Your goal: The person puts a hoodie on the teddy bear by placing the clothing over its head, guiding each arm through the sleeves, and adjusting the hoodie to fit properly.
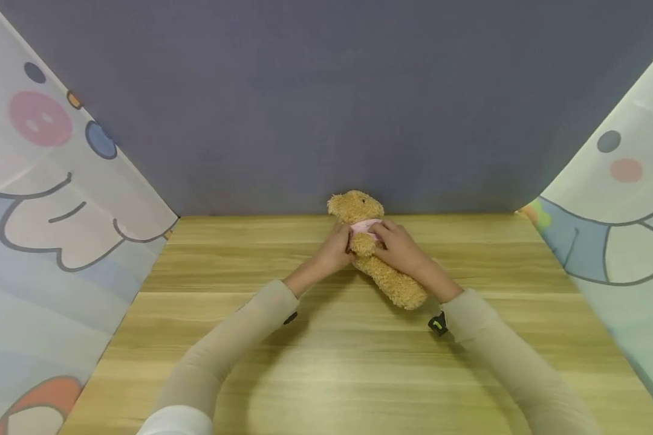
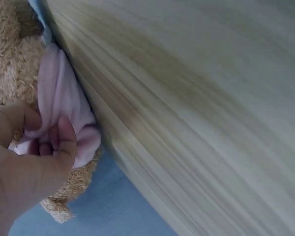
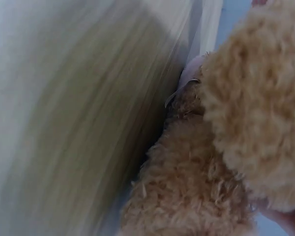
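A tan, curly-furred plush toy [image 1: 390, 279] lies slantwise on the wooden table, its head at the far edge. It wears a pink garment [image 1: 366, 226] around its upper body. On the left side, my left hand [image 1: 333, 249] pinches the bunched pink cloth, its thumb and fingers curled in the left wrist view [image 2: 34, 167]. My right hand [image 1: 404, 251] grips the toy from the right, fingers bent over the garment. Fur [image 3: 187, 187] fills much of the right wrist view and hides most of that hand.
A dark grey panel [image 1: 326, 109] rises behind the table's far edge. Cartoon-printed cloths [image 1: 87, 181] hang at both sides. The wooden tabletop [image 1: 315, 362] stretches toward me beneath my forearms. A small black device [image 1: 438, 324] shows at the right wrist.
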{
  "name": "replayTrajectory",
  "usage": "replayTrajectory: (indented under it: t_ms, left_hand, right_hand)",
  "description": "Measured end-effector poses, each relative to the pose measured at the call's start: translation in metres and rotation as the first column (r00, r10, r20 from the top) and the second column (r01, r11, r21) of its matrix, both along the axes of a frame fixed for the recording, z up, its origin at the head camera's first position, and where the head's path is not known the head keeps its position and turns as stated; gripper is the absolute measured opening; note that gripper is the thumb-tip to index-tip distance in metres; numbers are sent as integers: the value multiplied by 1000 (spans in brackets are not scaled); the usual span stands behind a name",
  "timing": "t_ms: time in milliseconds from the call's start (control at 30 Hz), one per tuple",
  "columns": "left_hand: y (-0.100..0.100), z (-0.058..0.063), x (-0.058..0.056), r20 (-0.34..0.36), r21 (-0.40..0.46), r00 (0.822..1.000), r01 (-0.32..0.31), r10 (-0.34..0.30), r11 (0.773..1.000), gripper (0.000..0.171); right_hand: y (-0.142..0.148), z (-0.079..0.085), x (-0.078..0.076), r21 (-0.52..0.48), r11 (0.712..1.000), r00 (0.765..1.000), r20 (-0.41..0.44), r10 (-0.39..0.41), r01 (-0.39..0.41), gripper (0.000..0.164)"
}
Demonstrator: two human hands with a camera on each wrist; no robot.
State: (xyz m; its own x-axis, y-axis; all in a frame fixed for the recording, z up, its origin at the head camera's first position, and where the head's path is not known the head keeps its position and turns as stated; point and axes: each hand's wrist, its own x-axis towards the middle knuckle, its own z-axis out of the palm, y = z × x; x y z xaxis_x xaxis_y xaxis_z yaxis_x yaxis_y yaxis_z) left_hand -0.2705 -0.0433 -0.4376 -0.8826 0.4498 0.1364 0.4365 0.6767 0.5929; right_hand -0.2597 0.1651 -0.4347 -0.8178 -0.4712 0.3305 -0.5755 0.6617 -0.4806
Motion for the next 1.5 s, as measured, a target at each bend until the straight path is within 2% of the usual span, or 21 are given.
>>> replayTrajectory:
  t_ms: [167, 300, 500, 633, 667, 733, 800, 833, 900, 933, 1033, 1100, 1167, 1233, 1300, 1400, 1500]
  left_hand:
    - [7, -2, -2, -47, -53, 997, -67, 64, 996, 34]
    - [9, -5, -3, -84, -92, 995, -62, 55, 994, 38]
    - [5, 0, -2, -104, -27, 992, -75, 72, 997, 42]
    - [-7, 9, 9, -135, 2, 988, -69, 69, 998, 41]
    - [-10, 11, 13, -140, 18, 988, -68, 69, 998, 35]
    - [-16, 14, 20, -117, 99, 989, -78, 90, 992, 26]
    - [-21, 17, 29, -73, 204, 993, -79, 96, 976, 16]
    - [-23, 19, 34, -45, 250, 995, -75, 89, 965, 14]
    - [-23, 22, 43, 18, 337, 999, -38, 34, 941, 12]
    - [-22, 23, 47, 22, 342, 1000, -2, -6, 940, 12]
    - [-21, 27, 53, 29, 323, 995, 79, -94, 943, 12]
    - [-22, 29, 54, 3, 283, 996, 85, -89, 955, 12]
    - [-25, 32, 54, -12, 242, 999, 47, -45, 969, 11]
    - [-28, 33, 54, -19, 219, 1000, 8, -4, 976, 12]
    - [-30, 32, 56, -35, 196, 999, -9, 16, 981, 13]
    - [-34, 32, 59, -50, 189, 998, -24, 34, 982, 13]
    - [-37, 31, 61, -70, 193, 995, -61, 76, 979, 11]
  right_hand:
    - [2, 3, -3, 15, 1000, 1000, 14, -6, 5, 28]
    - [3, 7, -3, 47, 999, 999, 25, -23, 22, 28]
    - [-7, 11, -1, 107, 992, 996, 56, -72, 65, 42]
    - [-17, 9, 4, 119, 984, 989, 51, -142, 135, 44]
    - [-19, 8, 6, 125, 979, 986, 35, -163, 158, 45]
    - [-24, 6, 11, 140, 970, 979, 16, -202, 198, 39]
    - [-27, 3, 14, 160, 959, 973, -36, -229, 232, 33]
    - [-28, 2, 15, 168, 954, 968, -63, -242, 250, 24]
    - [-29, 3, 14, 179, 943, 958, -109, -263, 280, 8]
    - [-30, 3, 13, 189, 939, 955, -130, -267, 288, 4]
    - [-34, 10, 9, 204, 929, 949, -137, -285, 309, 17]
    - [-40, 13, 7, 220, 924, 949, -113, -295, 313, 18]
    - [-45, 17, 9, 231, 919, 947, -105, -302, 319, 24]
    - [-49, 21, 12, 244, 919, 950, -113, -290, 310, 35]
    - [-52, 24, 13, 245, 934, 962, -147, -229, 260, 41]
    - [-54, 31, 11, 222, 970, 972, -230, -46, 99, 43]
    - [-55, 32, 6, 199, 979, 948, -302, 97, -37, 36]
